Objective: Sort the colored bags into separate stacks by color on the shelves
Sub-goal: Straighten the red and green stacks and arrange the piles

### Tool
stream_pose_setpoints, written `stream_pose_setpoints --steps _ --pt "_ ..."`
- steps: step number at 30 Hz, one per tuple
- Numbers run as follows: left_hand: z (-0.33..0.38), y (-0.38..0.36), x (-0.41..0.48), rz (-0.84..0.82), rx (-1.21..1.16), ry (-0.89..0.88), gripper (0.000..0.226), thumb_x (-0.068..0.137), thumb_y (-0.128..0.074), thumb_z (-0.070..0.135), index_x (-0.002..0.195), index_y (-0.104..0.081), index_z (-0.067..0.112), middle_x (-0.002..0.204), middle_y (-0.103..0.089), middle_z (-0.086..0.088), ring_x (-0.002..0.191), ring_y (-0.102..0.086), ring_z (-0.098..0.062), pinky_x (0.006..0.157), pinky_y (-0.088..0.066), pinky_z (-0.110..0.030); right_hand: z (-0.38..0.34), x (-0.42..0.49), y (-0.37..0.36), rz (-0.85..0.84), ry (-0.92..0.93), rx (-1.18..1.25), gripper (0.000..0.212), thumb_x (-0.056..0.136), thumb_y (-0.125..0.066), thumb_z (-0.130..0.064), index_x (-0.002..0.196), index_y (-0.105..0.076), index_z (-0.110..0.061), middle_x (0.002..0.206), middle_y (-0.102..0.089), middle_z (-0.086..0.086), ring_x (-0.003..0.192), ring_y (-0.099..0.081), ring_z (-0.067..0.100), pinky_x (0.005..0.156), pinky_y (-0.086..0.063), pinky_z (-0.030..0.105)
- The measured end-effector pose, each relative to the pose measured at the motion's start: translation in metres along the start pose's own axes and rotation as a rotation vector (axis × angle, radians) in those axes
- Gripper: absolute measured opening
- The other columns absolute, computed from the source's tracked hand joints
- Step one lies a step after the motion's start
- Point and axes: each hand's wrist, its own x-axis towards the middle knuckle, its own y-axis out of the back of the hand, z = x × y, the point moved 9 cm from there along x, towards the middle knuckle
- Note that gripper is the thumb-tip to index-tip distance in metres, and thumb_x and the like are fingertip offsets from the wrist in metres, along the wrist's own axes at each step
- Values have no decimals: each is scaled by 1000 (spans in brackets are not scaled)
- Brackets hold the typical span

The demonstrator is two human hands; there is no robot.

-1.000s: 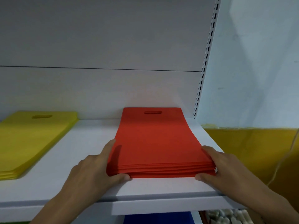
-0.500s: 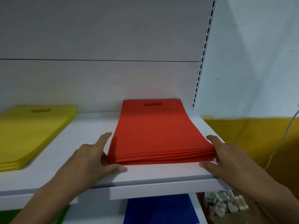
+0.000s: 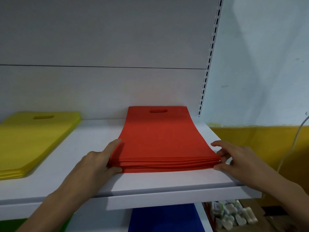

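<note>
**Alignment of red stack on top shelf**

Head view. Red stack (image 3: 160, 141) flat on shelf (image 3: 87, 148), right of centre, handle slot toward back wall, near edge just short of shelf lip. Left hand (image 3: 98, 163) released, straight fingers laid along stack's left side, thumb against near left corner. Right hand (image 3: 237, 158) likewise relaxed and grasping nothing, fingertips touching near right corner, thumb at front edge. Yellow stack (image 3: 33, 139) well apart at left on same shelf. Blue bag (image 3: 163, 218) and green patch (image 3: 10, 225) partly seen on level below.

Risk, as judged: uneven push from one side likely to fan or skew layers. Right side near shelf end, hence possible slip of bags over that edge. Near edges slightly stepped, so easily caught and dragged.

Counts: hands, two; stacks on top shelf, two (one red, one yellow); colours in sight, four; handle slots visible, two; bags per stack, several, layers too fine to count.
</note>
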Motion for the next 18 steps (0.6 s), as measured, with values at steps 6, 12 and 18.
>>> stream_pose_setpoints --steps 6,12,18 --pt "14 2 -13 -106 77 -48 99 51 -45 84 121 22 65 98 -60 16 90 -56 -6 76 -46 -23 14 7 9 -169 -87 307 62 80 -68 -15 115 -33 -53 107 -61 -13 92 -60 -3 88 -49 23" --pt "18 2 -15 -44 92 -93 98 43 -25 93 121 28 66 81 -56 10 78 -55 -6 62 -39 -15 9 53 -11 -252 -76 55 52 90 -43 -7 135 -37 -32 109 -66 -2 85 -58 6 75 -45 20" --pt "2 -1 31 -179 74 23 91 31 7 99 116 23 71 106 -62 13 95 -56 -4 79 -42 -19 34 134 0 -130 -142 59 48 96 -43 -28 143 -28 -30 113 -65 10 108 -56 25 87 -40 28"
